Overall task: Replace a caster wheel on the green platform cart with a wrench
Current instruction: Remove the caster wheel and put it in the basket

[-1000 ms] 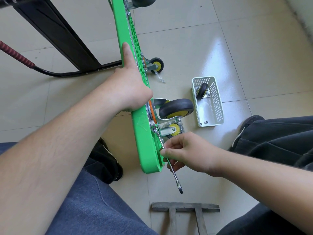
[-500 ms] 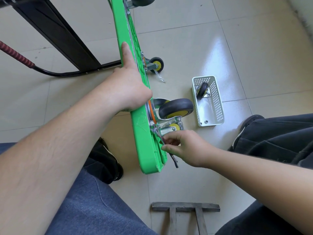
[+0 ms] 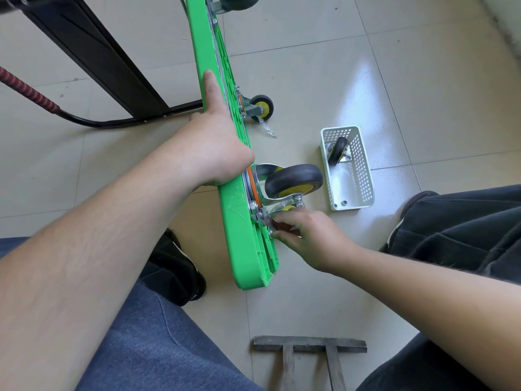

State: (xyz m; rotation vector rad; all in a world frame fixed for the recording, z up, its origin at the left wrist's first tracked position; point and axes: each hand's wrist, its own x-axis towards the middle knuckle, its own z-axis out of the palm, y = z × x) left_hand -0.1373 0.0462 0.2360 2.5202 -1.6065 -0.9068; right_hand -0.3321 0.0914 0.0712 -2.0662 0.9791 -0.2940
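Observation:
The green platform cart (image 3: 242, 230) stands on its edge on the tiled floor. My left hand (image 3: 214, 148) grips its top rim, index finger stretched along the green plastic. A grey and yellow caster wheel (image 3: 293, 182) sticks out from the cart's underside on a metal bracket. Just below it, my right hand (image 3: 307, 235) holds the metal wrench (image 3: 266, 220), whose head sits at the bolts of the caster plate. Most of the wrench is hidden under my fingers. Another small caster (image 3: 262, 107) is fixed farther along the cart.
A white plastic basket (image 3: 363, 179) on the floor to the right holds a loose caster wheel (image 3: 337, 150) and small hardware. A black frame (image 3: 93, 55) and a red-gripped handle (image 3: 31, 88) lie at the left. A metal T-shaped piece (image 3: 310, 341) lies near my knees.
My right hand has swung the wrench up from pointing down at the floor to lying close against the caster plate. The left hand kept its grip on the cart.

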